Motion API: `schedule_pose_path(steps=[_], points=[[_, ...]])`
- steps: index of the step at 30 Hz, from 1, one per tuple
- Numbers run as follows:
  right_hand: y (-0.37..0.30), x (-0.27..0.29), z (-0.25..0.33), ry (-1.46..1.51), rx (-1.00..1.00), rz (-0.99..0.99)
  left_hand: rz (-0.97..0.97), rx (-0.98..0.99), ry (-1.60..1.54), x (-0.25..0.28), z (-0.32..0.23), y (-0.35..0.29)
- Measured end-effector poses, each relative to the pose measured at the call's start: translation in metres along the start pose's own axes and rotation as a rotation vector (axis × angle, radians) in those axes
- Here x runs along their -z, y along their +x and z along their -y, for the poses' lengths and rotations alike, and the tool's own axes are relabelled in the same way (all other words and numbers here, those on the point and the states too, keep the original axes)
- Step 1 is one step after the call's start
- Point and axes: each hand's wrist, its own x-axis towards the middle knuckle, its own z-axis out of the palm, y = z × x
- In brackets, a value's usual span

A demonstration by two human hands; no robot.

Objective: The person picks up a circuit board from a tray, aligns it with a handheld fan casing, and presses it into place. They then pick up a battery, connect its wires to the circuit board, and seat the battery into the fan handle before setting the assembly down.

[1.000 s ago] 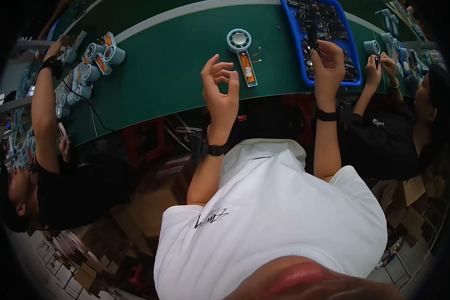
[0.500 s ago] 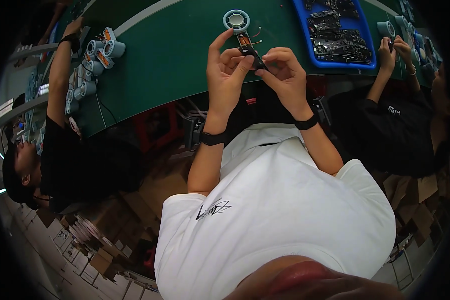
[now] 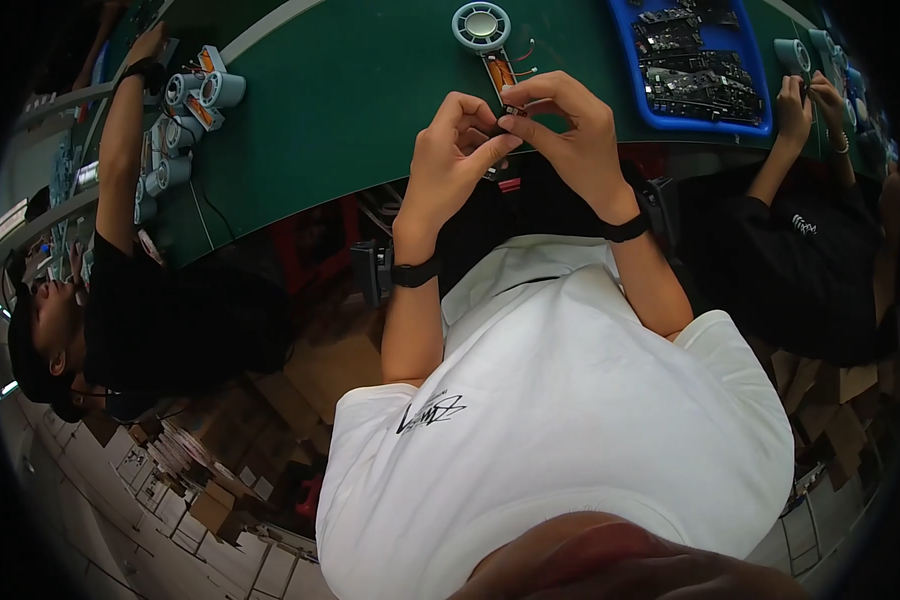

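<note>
A light blue handheld fan (image 3: 481,27) lies on the green table, its handle (image 3: 499,74) opened to show an orange inside and thin wires. Just below the handle, my right hand (image 3: 575,125) pinches a small dark circuit board (image 3: 513,110) between thumb and forefinger. My left hand (image 3: 452,150) grips the same board from the other side, its fingers curled and thumb stretched toward it. Most of the board is covered by my fingers, so whether it touches the handle I cannot tell.
A blue tray (image 3: 630,60) of dark circuit boards stands to the right. Several fan bodies (image 3: 220,90) with a black cable lie at the left, near a co-worker's arm (image 3: 118,160). Another co-worker's hands (image 3: 810,105) work at the right. The green table's near edge (image 3: 300,212) curves below.
My right hand has come over the board, its fingers closing on the board's upper end. The board has turned and is more covered now. My left forefinger has left the fan's rim and curled in.
</note>
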Motion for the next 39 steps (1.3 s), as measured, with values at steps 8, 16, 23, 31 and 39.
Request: schedule_pose_path(steps=[8,16,23,31,39], points=[[0.046,0.011,0.003,-0.427,0.124,0.021,-0.147,-0.106,-0.166,0.014,0.002,0.017],[0.070,0.028,-0.012,-0.511,0.360,0.248,-0.313,-0.158,-0.232,0.012,0.017,0.034],[0.082,0.021,-0.028,-0.397,0.545,0.253,-0.316,-0.169,-0.251,0.004,0.025,0.041],[0.084,0.019,0.018,-0.343,0.336,0.325,-0.293,-0.209,-0.102,0.006,0.026,0.036],[0.067,0.030,-0.027,-0.274,0.246,0.315,-0.305,-0.209,-0.046,0.004,0.027,0.037]])
